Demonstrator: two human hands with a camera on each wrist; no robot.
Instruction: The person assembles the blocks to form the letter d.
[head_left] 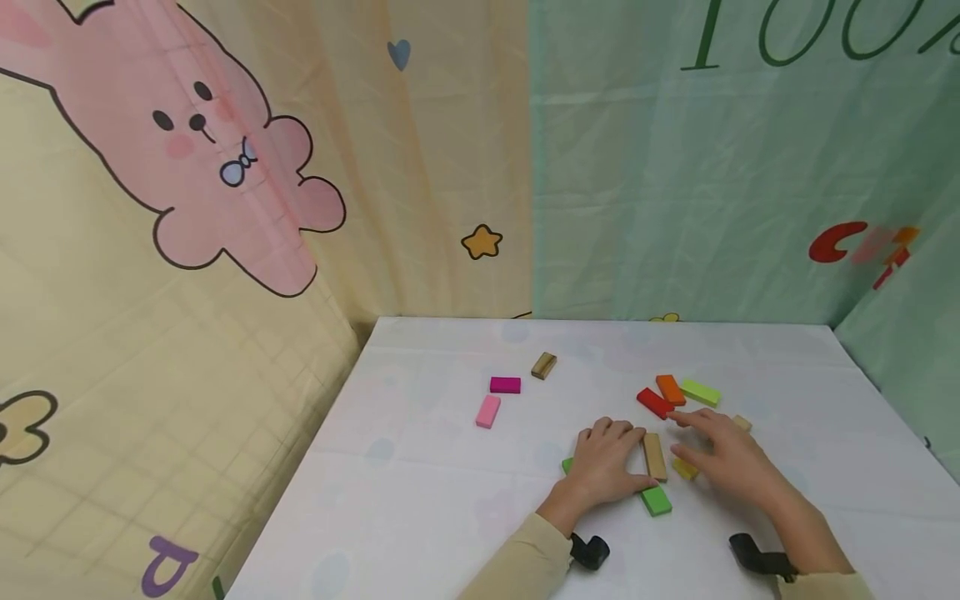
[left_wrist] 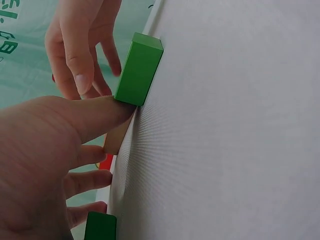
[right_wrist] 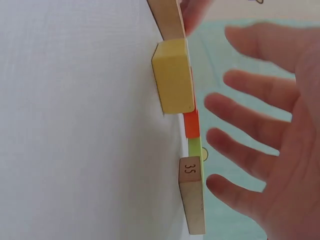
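Observation:
My left hand (head_left: 606,462) rests low on the table, its thumb and index finger at the two ends of a plain wooden block (head_left: 655,457). Right by that thumb lies a green block (head_left: 656,501); a second green block (head_left: 567,465) is mostly hidden behind the hand. My right hand (head_left: 731,454) hovers with spread fingers over a yellow block (head_left: 684,469), nothing in its grasp. Its fingertips overlap the end of a red block (head_left: 655,403) in the head view. A wooden block marked 35 (right_wrist: 192,200) stands near that hand in the right wrist view.
Beyond the right hand lie an orange block (head_left: 671,390) and a lime block (head_left: 701,392). Farther left are a magenta block (head_left: 506,385), a pink block (head_left: 488,412) and a striped brown block (head_left: 543,366). Printed curtains border the white table (head_left: 420,517).

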